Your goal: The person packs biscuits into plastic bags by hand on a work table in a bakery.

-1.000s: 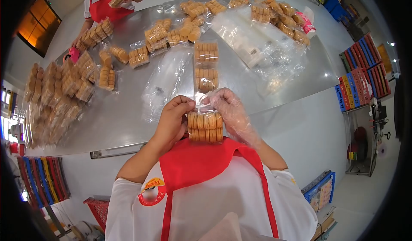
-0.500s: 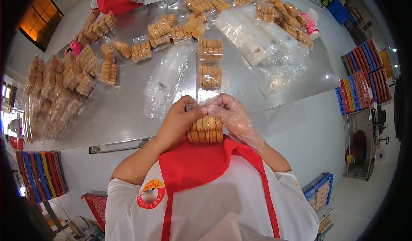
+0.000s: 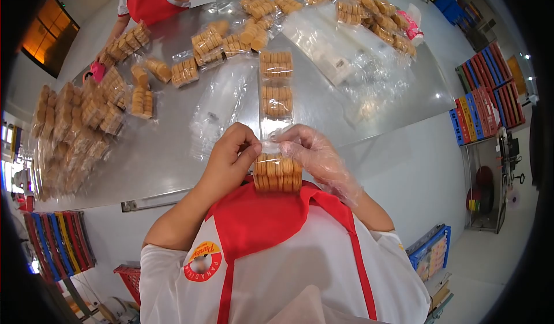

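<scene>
A clear plastic bag of biscuits (image 3: pixel 277 172), stacked in two rows, hangs upright against my red apron at the table's near edge. My left hand (image 3: pixel 235 151), bare, pinches the left side of the bag's top. On the opposite side my right hand (image 3: pixel 309 151), in a clear plastic glove, grips the top with thumb and fingers. The gathered film between them lies above the biscuits. Just beyond my hands, two more packs rest on the metal table: a nearer biscuit pack (image 3: pixel 277 101) and a farther biscuit pack (image 3: pixel 276 64).
Flat empty bags (image 3: pixel 222 107) lie left of centre, with more clear bags (image 3: pixel 323 52) at the right. Filled packs (image 3: pixel 72 116) are heaped on the left of the steel table (image 3: pixel 173 145). Across it stands a person in a red apron (image 3: pixel 153 3), holding a pack.
My hands have moved slightly apart along the bag's top, the left one shifting left. More of the film and biscuits shows between them. The person opposite has raised a pack upright.
</scene>
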Motion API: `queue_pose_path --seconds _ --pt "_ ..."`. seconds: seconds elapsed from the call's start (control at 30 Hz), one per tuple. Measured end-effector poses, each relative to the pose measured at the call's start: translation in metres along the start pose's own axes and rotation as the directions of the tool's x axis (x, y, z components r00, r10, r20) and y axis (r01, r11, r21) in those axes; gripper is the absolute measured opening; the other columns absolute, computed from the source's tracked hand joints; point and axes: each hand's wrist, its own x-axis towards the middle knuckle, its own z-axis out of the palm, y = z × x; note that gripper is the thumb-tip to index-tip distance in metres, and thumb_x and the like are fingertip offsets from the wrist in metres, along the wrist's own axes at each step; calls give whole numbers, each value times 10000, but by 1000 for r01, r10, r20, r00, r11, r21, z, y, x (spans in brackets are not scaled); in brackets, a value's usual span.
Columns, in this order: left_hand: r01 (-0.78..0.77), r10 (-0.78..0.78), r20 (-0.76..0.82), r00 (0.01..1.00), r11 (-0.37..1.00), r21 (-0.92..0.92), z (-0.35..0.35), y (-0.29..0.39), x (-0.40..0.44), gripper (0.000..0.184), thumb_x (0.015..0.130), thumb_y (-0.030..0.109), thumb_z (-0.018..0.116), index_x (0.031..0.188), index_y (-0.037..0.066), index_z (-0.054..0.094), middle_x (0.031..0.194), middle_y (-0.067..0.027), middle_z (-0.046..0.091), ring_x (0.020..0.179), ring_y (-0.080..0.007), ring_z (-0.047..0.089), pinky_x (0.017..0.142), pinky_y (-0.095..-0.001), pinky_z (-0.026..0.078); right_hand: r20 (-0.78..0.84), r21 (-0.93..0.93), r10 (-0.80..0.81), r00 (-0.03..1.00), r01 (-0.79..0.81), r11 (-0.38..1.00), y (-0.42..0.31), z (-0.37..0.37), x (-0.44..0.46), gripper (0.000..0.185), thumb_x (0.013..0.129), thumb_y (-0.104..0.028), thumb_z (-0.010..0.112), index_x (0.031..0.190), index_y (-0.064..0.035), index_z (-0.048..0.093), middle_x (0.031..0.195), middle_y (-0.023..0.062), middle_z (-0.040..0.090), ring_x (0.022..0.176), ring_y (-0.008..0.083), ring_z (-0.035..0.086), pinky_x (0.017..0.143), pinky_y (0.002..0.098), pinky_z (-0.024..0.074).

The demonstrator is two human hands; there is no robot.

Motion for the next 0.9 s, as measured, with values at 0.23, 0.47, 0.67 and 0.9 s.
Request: queue_pose_path --seconds 0.23,0.47,0.67,0.9 --pt "48 -47 -55 997 999 16 6 12 -1 71 930 80 590 960 35 543 931 -45 555 848 -167 570 760 -286 491 27 -17 35 999 -35 999 -9 -4 -5 201 968 -181 622 1016 12 650 1074 87 676 1045 144 560 959 317 431" --pt "588 -452 403 796 418 -692 3 9 -10 209 929 71 549 1122 28 620 1048 -64 633 976 -157 631 800 -308 550 16 38 123 992 -123 992 0 -5 -8 187 973 -152 589 993 27 639 991 62 647 960 121 579 899 297 483" --pt "577 -449 388 805 439 -689 0 -14 -21 235 920 33 555 1127 -12 655 1184 -89 609 1036 -188 627 870 -339 540 195 -81 143 970 -130 988 4 -12 -9 252 981 -114 558 1148 46 658 1117 90 667 1026 136 603 933 292 487" --pt "289 -37 403 914 758 -585 -15 -29 -27 334 895 52 640 1227 26 647 1280 -94 523 1225 -225 512 1046 -365 414 287 -36 108 952 -102 994 5 -17 -13 336 985 -218 603 1232 6 649 1265 129 632 1219 216 557 1037 331 440"
